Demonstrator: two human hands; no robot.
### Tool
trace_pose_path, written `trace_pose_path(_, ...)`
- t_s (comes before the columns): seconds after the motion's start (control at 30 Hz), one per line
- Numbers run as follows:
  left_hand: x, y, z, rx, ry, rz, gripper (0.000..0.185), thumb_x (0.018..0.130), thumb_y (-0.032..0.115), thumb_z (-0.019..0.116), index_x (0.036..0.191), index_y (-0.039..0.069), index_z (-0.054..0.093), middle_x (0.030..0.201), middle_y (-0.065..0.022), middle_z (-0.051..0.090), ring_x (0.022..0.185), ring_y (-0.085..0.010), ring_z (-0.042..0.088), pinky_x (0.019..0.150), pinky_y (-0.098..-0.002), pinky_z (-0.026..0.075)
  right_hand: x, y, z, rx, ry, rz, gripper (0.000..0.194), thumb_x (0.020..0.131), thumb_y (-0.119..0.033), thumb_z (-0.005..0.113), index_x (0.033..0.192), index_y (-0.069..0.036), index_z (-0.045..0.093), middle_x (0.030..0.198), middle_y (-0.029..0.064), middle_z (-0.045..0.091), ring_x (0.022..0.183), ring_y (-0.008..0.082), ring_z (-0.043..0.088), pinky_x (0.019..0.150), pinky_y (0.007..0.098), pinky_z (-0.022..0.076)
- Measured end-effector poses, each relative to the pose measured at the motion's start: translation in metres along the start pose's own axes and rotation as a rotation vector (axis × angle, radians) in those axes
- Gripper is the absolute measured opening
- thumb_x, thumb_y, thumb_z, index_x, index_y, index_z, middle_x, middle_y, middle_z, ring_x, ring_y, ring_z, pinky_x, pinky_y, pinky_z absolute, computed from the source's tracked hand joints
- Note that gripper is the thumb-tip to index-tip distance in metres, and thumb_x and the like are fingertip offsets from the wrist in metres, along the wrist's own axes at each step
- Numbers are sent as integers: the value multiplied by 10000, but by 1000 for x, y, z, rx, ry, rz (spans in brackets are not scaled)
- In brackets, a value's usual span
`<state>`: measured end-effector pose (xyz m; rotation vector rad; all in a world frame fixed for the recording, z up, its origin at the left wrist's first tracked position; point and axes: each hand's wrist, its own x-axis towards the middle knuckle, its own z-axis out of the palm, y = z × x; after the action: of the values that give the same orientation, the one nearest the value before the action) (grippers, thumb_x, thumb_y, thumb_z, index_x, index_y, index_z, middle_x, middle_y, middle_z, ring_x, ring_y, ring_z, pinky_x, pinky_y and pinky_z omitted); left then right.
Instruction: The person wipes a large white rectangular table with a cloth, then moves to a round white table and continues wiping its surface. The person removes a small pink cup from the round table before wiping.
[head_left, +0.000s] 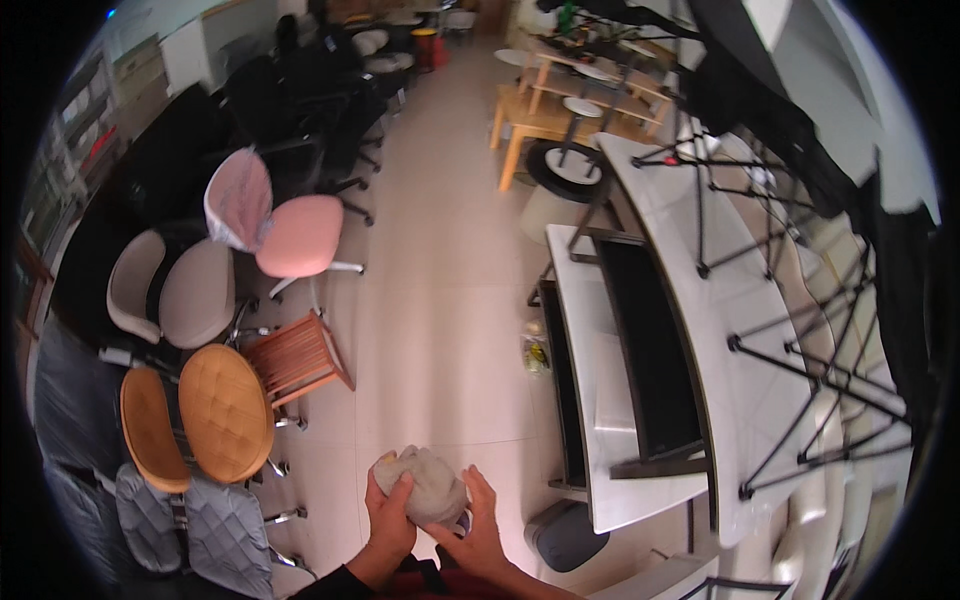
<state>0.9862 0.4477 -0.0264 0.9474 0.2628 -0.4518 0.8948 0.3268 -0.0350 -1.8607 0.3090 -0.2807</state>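
A crumpled, light-grey cloth bundle (426, 486) is held up in front of me, low in the head view. My left hand (390, 517) grips its left side, the thumb pressed over the front. On the right, my right hand (476, 529) cups the lower edge with its thumb, while its fingers stand somewhat apart from the cloth. A small purple patch (463, 520) shows between the bundle and my right palm; what it belongs to is hidden.
A tiled aisle (442, 315) runs ahead. Along the left stand a pink swivel chair (304, 236), a tan chair (225, 412) and a reddish wooden slatted stool (300, 356). White-topped tables (675, 225) and a black folding frame (817, 375) line the right; a wooden table (536, 112) stands farther back.
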Motion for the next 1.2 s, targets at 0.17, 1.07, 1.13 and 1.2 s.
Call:
trace_pose_path(0.17, 53, 26, -3, -22, -34, -189, 506, 1110, 179, 630, 1580, 93, 462, 1477, -90, 593, 1288, -177, 617, 1058, -375, 549, 98, 5, 29, -210, -70, -272, 876, 801, -277, 943, 1537, -66, 518, 1631, 305, 381, 1486, 480, 424, 1199, 545, 412)
trace_pose_path(1.07, 468, 369, 371, -92, -1355, 492, 383, 1107, 272, 563, 1261, -48, 705, 1326, -264, 693, 1174, -389, 689, 1056, -495, 553, 596, 71, -77, 847, 171, 862, 588, 1046, -300, 731, 1512, -6, 527, 1310, 157, 695, 1133, 281, 716, 969, 426, 610)
trace_pose_path(1.13, 494, 375, 396, -249, -1418, 457, 412, 1104, 302, 554, 1281, -44, 690, 1342, -268, 681, 1192, -391, 678, 1064, -498, 545, 645, 59, -64, 926, 112, 708, 567, 1056, -296, 711, 1510, -8, 529, 1323, 163, 695, 1122, 284, 724, 958, 437, 617)
trace_pose_path(1.2, 524, 384, 410, -331, -1443, 437, 441, 1101, 331, 546, 1301, -40, 676, 1358, -273, 669, 1211, -393, 667, 1071, -501, 538, 693, 51, -60, 928, 43, 688, 560, 1062, -299, 696, 1507, -3, 528, 1307, 165, 702, 1100, 289, 731, 950, 450, 620)
